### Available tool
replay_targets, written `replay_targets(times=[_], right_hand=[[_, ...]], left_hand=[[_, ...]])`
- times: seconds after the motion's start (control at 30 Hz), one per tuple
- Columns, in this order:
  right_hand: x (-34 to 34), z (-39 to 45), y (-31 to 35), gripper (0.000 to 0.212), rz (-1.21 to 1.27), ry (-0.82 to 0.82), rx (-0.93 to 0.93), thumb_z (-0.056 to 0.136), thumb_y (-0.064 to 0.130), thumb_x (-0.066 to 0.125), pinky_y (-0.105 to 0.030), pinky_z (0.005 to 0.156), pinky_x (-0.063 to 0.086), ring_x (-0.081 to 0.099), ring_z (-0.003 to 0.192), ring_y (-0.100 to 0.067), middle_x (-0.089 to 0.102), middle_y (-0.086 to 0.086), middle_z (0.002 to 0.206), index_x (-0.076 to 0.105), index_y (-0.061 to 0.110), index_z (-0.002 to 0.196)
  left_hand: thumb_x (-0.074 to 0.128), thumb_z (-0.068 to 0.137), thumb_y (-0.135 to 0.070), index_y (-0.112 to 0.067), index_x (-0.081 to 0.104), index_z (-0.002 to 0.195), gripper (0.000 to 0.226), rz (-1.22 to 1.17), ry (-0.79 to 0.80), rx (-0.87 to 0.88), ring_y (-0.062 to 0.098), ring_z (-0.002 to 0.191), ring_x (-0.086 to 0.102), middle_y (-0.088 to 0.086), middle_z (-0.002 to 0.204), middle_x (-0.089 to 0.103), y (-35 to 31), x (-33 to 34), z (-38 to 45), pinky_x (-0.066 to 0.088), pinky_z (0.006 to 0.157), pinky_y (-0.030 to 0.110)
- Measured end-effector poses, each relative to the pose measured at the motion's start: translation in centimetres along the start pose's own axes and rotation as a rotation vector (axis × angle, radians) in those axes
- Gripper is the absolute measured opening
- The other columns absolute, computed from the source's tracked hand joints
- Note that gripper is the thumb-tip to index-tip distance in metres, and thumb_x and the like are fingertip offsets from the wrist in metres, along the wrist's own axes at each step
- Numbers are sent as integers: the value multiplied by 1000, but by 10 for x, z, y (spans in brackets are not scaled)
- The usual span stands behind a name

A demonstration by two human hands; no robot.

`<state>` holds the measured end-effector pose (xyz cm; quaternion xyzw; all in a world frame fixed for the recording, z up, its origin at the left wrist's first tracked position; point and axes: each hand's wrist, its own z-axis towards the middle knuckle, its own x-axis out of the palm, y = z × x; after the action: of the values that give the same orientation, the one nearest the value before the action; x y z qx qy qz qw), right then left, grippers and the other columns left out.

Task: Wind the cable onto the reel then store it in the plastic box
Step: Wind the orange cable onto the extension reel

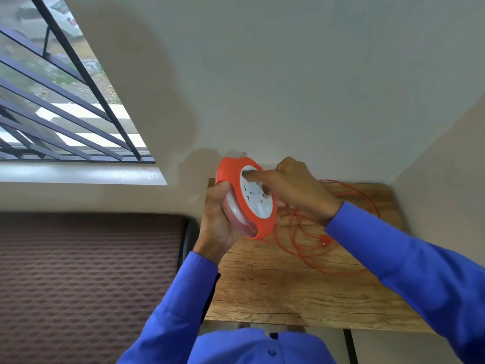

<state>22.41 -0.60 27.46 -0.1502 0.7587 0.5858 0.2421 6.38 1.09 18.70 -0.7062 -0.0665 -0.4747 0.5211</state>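
An orange cable reel [231, 177] with a white socket face is held tilted above the far left part of a wooden table [275, 285]. My left hand [217, 219] grips its back and lower rim. My right hand [296, 190] rests on the white face, a finger pressed onto the disc. Thin orange cable [309, 248] lies in loose loops on the table to the right of the reel, and its plug end [325, 241] lies among the loops. No plastic box is in view.
A pale wall stands right behind the table and another closes in on the right. A barred window [65, 101] is at upper left. A brown textured surface [86, 279] lies left of the table.
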Motion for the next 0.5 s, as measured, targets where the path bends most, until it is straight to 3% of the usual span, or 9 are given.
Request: replay_targets(times=[0.07, 0.13, 0.2, 0.23, 0.27, 0.33, 0.4, 0.5], right_hand=[[2, -4, -4, 75, -140, -13, -56, 98, 63, 60, -33, 65, 59, 64, 45, -26, 55, -2, 36, 70, 2, 56], [5, -12, -10, 71, -174, -19, -134, 107, 54, 53, -38, 77, 63, 69, 49, -21, 64, -6, 41, 77, 10, 56], [9, -21, -17, 56, -284, -106, -334, 108, 47, 55, -42, 69, 61, 68, 52, -16, 72, -3, 54, 79, 16, 68], [9, -27, -19, 41, -366, -151, -461, 108, 45, 57, -41, 65, 60, 70, 59, -15, 77, 2, 68, 80, 21, 84], [9, -33, -20, 25, -441, -157, -587, 107, 42, 57, -37, 64, 60, 71, 69, -14, 78, 6, 89, 77, 27, 106], [4, -39, -25, 37, -576, -8, -755, 108, 35, 55, -33, 65, 58, 69, 88, -13, 66, 4, 127, 58, 40, 145], [-6, -37, -29, 54, -695, 136, -794, 108, 32, 52, -36, 67, 61, 68, 92, -16, 54, -3, 145, 40, 48, 159], [-14, -29, -33, 60, -868, 139, -845, 109, 37, 51, -38, 69, 63, 74, 96, -24, 52, -5, 157, 28, 55, 162]], left_hand=[[66, 99, -57, 0, 49, 155, 82, -1, 77, 68, 41, 127, 64, 24, 139, 65, 5, -8, 0, 55, 102, 53], [56, 105, -55, -1, 47, 158, 76, -31, 154, 101, 40, 130, 63, 24, 143, 64, 8, -13, -2, 55, 105, 53], [59, 101, -61, -6, 56, 154, 77, -33, 67, 85, 38, 128, 67, 22, 140, 68, 7, -13, -4, 58, 102, 51], [60, 98, -65, -7, 60, 151, 78, -27, 13, 97, 37, 125, 69, 20, 137, 71, 7, -13, -5, 59, 100, 49], [60, 96, -67, -8, 65, 147, 78, -17, -22, 118, 35, 123, 71, 18, 133, 74, 7, -14, -6, 61, 98, 47], [62, 92, -71, -11, 72, 139, 77, 1, -82, 140, 31, 116, 75, 16, 126, 78, 4, -14, -7, 63, 93, 44], [69, 84, -75, -13, 78, 132, 79, 9, -122, 112, 30, 109, 78, 15, 120, 80, 0, -11, -7, 65, 87, 43], [70, 81, -76, -13, 80, 129, 80, -12, -98, 74, 31, 109, 78, 16, 119, 80, 2, -13, -9, 65, 87, 46]])
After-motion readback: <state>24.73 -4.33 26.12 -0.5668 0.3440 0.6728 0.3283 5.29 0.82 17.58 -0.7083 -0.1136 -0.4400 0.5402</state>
